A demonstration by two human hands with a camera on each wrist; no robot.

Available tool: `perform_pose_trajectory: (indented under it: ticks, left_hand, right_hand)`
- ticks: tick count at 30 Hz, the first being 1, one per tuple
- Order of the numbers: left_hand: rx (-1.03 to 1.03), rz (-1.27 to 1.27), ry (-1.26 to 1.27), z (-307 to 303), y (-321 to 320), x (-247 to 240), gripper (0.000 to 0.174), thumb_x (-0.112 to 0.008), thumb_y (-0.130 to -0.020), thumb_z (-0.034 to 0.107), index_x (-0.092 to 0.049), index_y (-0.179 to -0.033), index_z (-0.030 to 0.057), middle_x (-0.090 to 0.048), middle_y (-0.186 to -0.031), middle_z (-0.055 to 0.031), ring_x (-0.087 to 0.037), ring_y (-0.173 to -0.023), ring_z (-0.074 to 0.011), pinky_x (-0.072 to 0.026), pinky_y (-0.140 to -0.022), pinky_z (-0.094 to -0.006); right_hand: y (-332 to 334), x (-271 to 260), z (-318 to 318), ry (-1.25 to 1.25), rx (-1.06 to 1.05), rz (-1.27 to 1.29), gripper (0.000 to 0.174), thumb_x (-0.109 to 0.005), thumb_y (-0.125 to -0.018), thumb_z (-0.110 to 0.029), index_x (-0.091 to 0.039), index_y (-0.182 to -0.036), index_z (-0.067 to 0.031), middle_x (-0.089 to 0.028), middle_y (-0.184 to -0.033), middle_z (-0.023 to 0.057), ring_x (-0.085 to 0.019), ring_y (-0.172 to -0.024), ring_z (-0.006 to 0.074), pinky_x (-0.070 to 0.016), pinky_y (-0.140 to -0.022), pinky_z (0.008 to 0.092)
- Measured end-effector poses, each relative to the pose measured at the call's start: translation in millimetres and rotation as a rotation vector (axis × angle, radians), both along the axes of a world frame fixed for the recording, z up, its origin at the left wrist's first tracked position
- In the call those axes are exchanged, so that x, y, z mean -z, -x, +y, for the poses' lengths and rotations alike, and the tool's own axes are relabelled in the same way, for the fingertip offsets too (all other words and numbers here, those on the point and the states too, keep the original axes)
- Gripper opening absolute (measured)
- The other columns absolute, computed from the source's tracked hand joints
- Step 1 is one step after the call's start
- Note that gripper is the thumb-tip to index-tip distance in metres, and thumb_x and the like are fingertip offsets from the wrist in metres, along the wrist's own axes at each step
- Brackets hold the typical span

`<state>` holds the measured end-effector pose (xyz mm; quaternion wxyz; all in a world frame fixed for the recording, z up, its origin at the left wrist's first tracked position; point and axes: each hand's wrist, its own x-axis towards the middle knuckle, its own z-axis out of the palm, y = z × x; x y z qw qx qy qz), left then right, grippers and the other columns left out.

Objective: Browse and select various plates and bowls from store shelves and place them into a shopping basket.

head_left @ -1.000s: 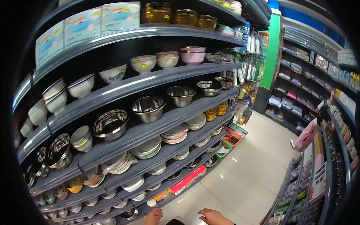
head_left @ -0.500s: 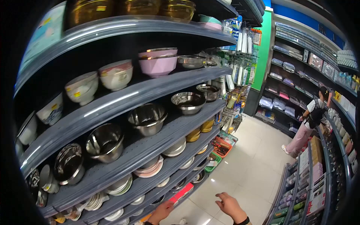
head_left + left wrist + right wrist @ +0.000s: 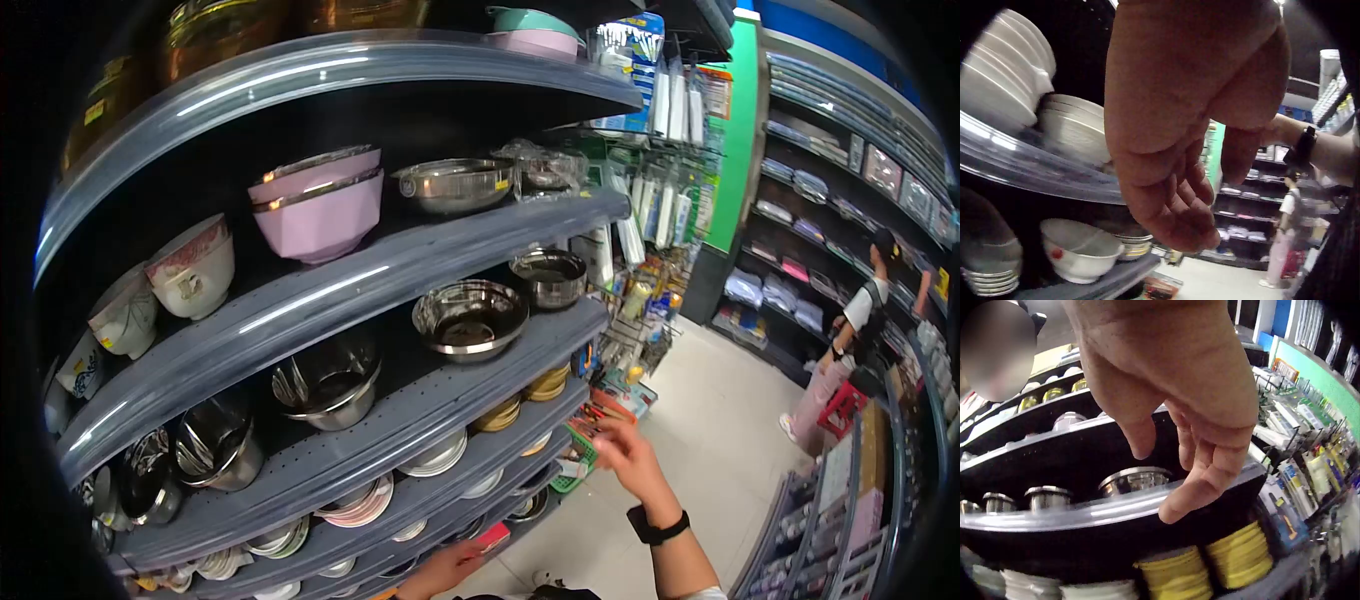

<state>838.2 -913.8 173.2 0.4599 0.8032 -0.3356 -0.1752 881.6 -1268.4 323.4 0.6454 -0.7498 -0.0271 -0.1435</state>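
My right hand [image 3: 628, 462] is raised in front of the shelf end, with a dark band on its wrist and nothing in its loosely bent fingers. In the right wrist view, its fingertips hang before a shelf edge near a steel bowl [image 3: 1135, 481] and stacks of yellow plates [image 3: 1175, 575]. Low at the bottom of the head view, my left hand [image 3: 445, 570] is empty, its fingers relaxed, beside the lower plate shelves. The left wrist view has a white bowl with a red mark [image 3: 1082, 256] and stacked white bowls [image 3: 1007, 69] beside that hand.
Steel basins [image 3: 470, 320] and pink bowls [image 3: 320, 215] line the shelves on the left. Packaged goods [image 3: 650, 200] hang on a rack past the shelf end. A person [image 3: 845, 335] stands down the tiled aisle [image 3: 715, 395]; another shelf [image 3: 830, 480] borders it on the right.
The view has moved closer to the shelves' far end. My right hand has risen toward it; the left stays low. The person in the aisle has come into fuller view.
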Motion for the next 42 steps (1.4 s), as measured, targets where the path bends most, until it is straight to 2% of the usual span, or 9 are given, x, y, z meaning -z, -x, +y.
perform_pose_trajectory:
  ticks: [3,5,8,11,13,16,23,28,42]
  left_hand:
    - [-0.372,-0.018,0.117,1,39,-50,0.029,-0.061,-0.090,0.013,-0.061,-0.117,0.0018,-0.066,-0.106,-0.0144,-0.064,-0.092,-0.0228,-0.0513,-0.081,-0.0360]
    - [-0.672,0.068,-0.129,-4,47,-78,0.024,-0.060,-0.092,0.014,-0.062,-0.113,0.0020,-0.068,-0.098,-0.0098,-0.063,-0.082,-0.0182,-0.0519,-0.074,-0.0332]
    - [-0.881,0.143,0.158,1,54,-15,0.021,-0.058,-0.095,0.017,-0.063,-0.109,0.0026,-0.067,-0.088,-0.0049,-0.061,-0.075,-0.0145,-0.0502,-0.067,-0.0299]
    - [-1.043,0.225,0.213,-29,67,-9,0.023,-0.057,-0.097,0.020,-0.063,-0.108,0.0007,-0.066,-0.086,-0.0038,-0.061,-0.076,-0.0132,-0.0502,-0.067,-0.0280]
    - [-1.073,0.263,0.302,-52,75,-3,0.023,-0.057,-0.097,0.021,-0.063,-0.107,0.0005,-0.066,-0.088,-0.0048,-0.062,-0.077,-0.0138,-0.0518,-0.069,-0.0284]
    - [-0.967,0.190,0.331,-68,87,1,0.020,-0.057,-0.097,0.019,-0.064,-0.104,0.0015,-0.067,-0.090,-0.0068,-0.066,-0.081,-0.0162,-0.0528,-0.069,-0.0275]
    - [-1.103,0.202,0.152,-62,83,-8,0.018,-0.057,-0.096,0.017,-0.065,-0.104,0.0017,-0.068,-0.089,-0.0064,-0.065,-0.082,-0.0154,-0.0524,-0.071,-0.0289]
    - [-1.097,0.196,-0.019,-76,65,-37,0.021,-0.058,-0.096,0.018,-0.060,-0.110,0.0033,-0.068,-0.087,-0.0055,-0.065,-0.082,-0.0148,-0.0516,-0.073,-0.0291]
    - [-0.886,0.229,-0.067,-107,37,-40,0.023,-0.060,-0.093,0.014,-0.065,-0.111,0.0025,-0.071,-0.094,-0.0082,-0.066,-0.087,-0.0151,-0.0515,-0.076,-0.0305]
  right_hand:
    - [-77,-33,-35,-0.126,-0.129,-0.054,0.040,-0.065,-0.091,-0.012,-0.050,-0.127,-0.0019,-0.061,-0.088,0.0060,-0.064,-0.065,0.0135,-0.0499,-0.055,0.0236]
    - [-116,-63,-53,-0.208,-0.144,-0.028,0.044,-0.064,-0.092,-0.018,-0.047,-0.129,-0.0005,-0.062,-0.089,0.0078,-0.064,-0.063,0.0148,-0.0492,-0.052,0.0246]
    - [-173,-81,-76,-0.200,-0.106,-0.090,0.049,-0.064,-0.093,-0.022,-0.043,-0.131,0.0017,-0.061,-0.089,0.0116,-0.065,-0.060,0.0174,-0.0494,-0.049,0.0259]
    - [-225,-93,-89,-0.137,-0.098,-0.075,0.058,-0.067,-0.091,-0.023,-0.039,-0.135,0.0007,-0.059,-0.101,0.0153,-0.065,-0.059,0.0188,-0.0514,-0.050,0.0282]
    - [-241,-106,-90,0.106,-0.047,-0.149,0.067,-0.072,-0.085,-0.022,-0.037,-0.138,-0.0016,-0.054,-0.121,0.0196,-0.064,-0.069,0.0173,-0.0516,-0.055,0.0287]
    - [-261,-105,-93,0.468,-0.002,-0.495,0.068,-0.077,-0.078,-0.015,-0.042,-0.136,-0.0047,-0.048,-0.132,0.0156,-0.060,-0.075,0.0207,-0.0507,-0.068,0.0314]
    - [-251,-112,-79,0.732,-0.168,-0.530,0.054,-0.076,-0.076,-0.014,-0.051,-0.123,-0.0070,-0.052,-0.122,0.0121,-0.062,-0.081,0.0348,-0.0513,-0.071,0.0412]
    - [-256,-112,-72,0.762,-0.120,-0.563,0.020,-0.070,-0.079,-0.009,-0.054,-0.090,-0.0080,-0.054,-0.091,0.0085,-0.061,-0.083,0.0355,-0.0482,-0.066,0.0456]
    - [-251,-113,-86,0.543,-0.225,-0.522,0.016,-0.069,-0.078,-0.004,-0.056,-0.087,-0.0029,-0.054,-0.085,0.0114,-0.059,-0.076,0.0319,-0.0463,-0.066,0.0393]
